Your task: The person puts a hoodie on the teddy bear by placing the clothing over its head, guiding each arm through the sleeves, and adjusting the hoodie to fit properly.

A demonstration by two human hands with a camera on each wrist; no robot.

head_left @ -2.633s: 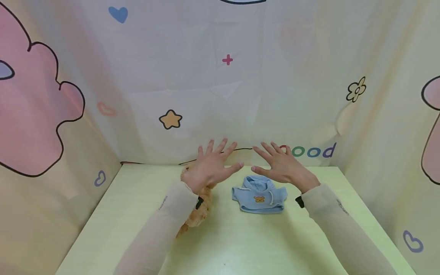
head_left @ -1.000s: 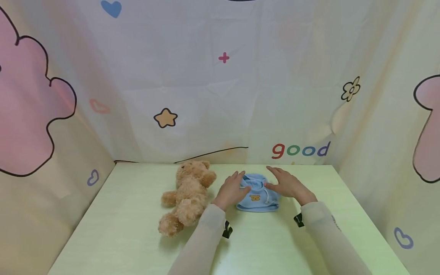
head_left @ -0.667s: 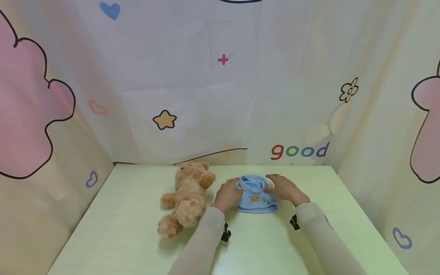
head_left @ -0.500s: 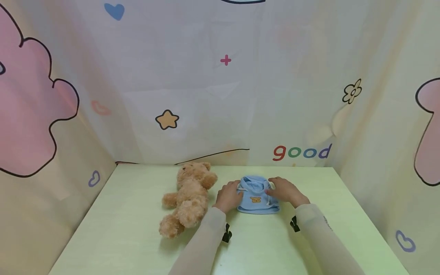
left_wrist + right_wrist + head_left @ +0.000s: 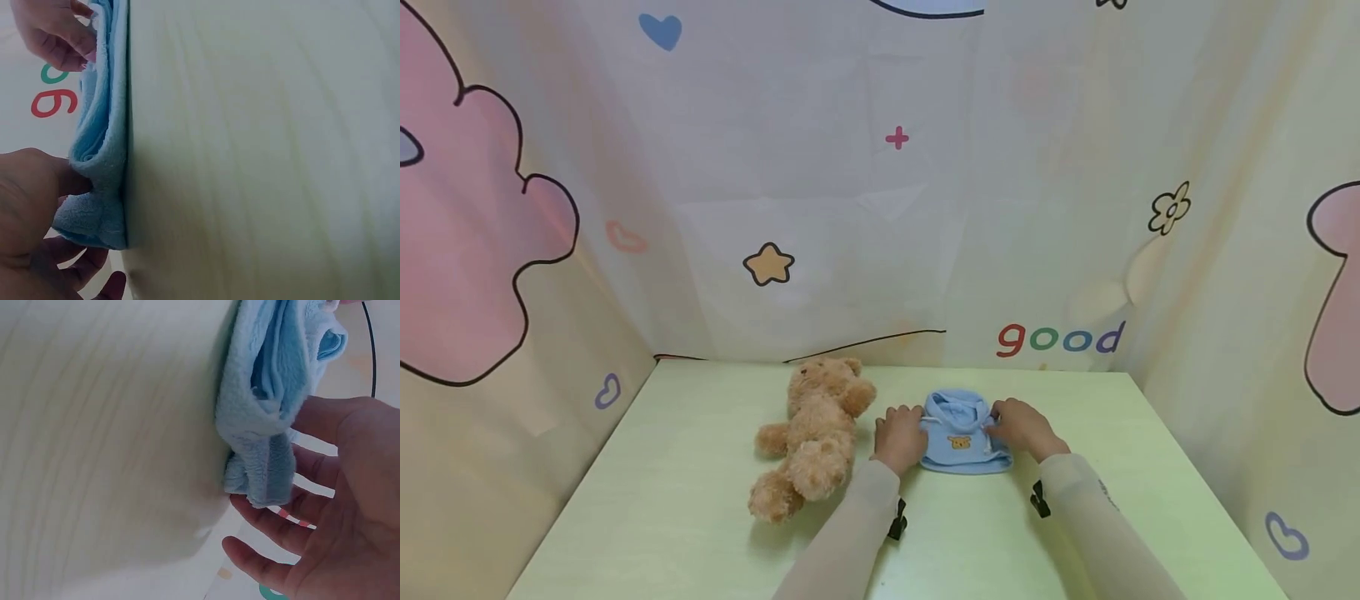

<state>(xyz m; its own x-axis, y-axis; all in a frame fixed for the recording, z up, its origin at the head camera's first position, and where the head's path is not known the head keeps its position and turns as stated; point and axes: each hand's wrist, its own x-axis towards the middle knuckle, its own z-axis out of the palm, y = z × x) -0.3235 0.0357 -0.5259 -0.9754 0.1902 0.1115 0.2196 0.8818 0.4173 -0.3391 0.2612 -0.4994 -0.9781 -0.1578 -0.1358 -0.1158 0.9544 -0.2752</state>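
Observation:
A small light-blue hoodie [image 5: 957, 454] with a bear patch lies on the table, hood toward the back. My left hand [image 5: 899, 438] grips its left side; in the left wrist view the thumb of the left hand [image 5: 31, 212] presses the blue cloth [image 5: 103, 212] and the fingers curl round the sleeve. At the right side, my right hand [image 5: 1024, 427] holds the other sleeve. The right wrist view shows the thumb of the right hand [image 5: 356, 487] on the cloth [image 5: 262, 456] with fingers behind and under the sleeve.
A light-brown teddy bear [image 5: 822, 425] lies on the pale green table [image 5: 655, 483], just left of my left hand. A printed curtain [image 5: 820, 167] stands behind the table and along both sides.
Both hands have come down from above the table to the sides of the hoodie and taken hold of it. The left arm has moved off the bear, which now shows in full.

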